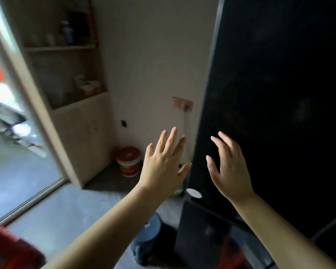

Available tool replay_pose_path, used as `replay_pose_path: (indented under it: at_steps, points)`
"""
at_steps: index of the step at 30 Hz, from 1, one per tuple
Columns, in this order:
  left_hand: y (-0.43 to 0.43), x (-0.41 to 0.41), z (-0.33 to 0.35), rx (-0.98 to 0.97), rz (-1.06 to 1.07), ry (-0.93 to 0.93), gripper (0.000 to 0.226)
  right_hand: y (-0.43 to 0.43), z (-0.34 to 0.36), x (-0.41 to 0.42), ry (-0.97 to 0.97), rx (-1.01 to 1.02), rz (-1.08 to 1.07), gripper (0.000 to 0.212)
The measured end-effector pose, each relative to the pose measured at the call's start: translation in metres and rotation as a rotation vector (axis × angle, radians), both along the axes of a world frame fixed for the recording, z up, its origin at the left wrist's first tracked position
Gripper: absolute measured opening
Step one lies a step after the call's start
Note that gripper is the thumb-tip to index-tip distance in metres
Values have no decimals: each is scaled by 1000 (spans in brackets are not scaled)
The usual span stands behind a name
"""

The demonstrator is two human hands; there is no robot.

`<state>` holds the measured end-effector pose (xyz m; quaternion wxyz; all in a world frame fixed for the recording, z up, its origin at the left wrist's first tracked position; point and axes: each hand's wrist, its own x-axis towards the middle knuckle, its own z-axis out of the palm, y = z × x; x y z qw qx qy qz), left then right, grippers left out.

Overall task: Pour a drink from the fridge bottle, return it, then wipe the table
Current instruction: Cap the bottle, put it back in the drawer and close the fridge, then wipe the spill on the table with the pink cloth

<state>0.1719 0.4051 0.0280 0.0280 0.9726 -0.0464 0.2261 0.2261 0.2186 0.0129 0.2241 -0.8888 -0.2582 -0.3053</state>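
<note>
A tall black fridge fills the right side of the view, its upper door closed. My left hand is raised with fingers spread, just left of the fridge's left edge, holding nothing. In front of the upper door my right hand is held up with straight fingers, empty; contact with the door cannot be told. No bottle, cup or table shows.
A beige shelf cabinet stands at the left by a glass door. An orange-lidded tub sits in the corner on the floor. A blue water jug lies below my arms. A wall socket is beside the fridge.
</note>
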Motion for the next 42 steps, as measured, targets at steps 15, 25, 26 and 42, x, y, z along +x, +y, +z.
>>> replay_pose_path:
  at_steps: [15,25,26,42]
  points:
    - [269,-315,52,-120,775,214,76,347,63,-175,102,-92,778,61]
    - [306,-488,52,30,1240,208,91,465,56,-327,45,-187,1251,76]
    - [306,-499,52,18,1285,207,93,474,56,-338,34,-200,1294,77]
    - [315,-560,0,-61,1782,27,66,594,28,-423,16,-264,1895,71]
